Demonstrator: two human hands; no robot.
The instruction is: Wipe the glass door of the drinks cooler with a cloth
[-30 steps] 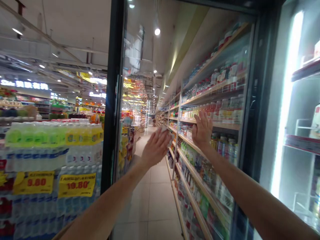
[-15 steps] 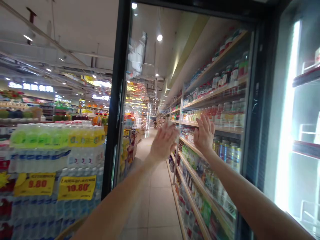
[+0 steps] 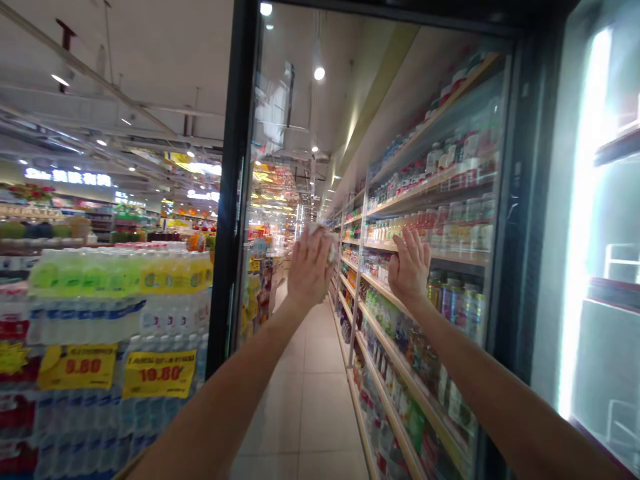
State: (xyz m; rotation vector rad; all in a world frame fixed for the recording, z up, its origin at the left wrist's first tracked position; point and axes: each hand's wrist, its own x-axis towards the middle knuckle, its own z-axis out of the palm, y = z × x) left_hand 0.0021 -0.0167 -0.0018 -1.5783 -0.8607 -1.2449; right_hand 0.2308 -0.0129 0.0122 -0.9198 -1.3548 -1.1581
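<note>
Both my arms reach forward to a glass door point(image 3: 295, 113) with a black frame, standing open from a lit cooler. My left hand point(image 3: 309, 272) presses a small white cloth point(image 3: 324, 235) flat against the glass at about mid height. The cloth shows only above and beside my fingers. My right hand point(image 3: 411, 268) lies open on the same glass a little to the right, its fingers stretched upward, and it holds nothing.
Through the glass I see a tiled aisle point(image 3: 310, 400) and long shelves of bottled drinks point(image 3: 425, 220). Stacked water bottle packs point(image 3: 115, 300) with yellow price tags stand at the left. The cooler's lit interior point(image 3: 600, 267) with wire shelves is at the right.
My left hand with the cloth has slid up and slightly left across the glass. My right hand has stayed flat on the glass, hardly shifting.
</note>
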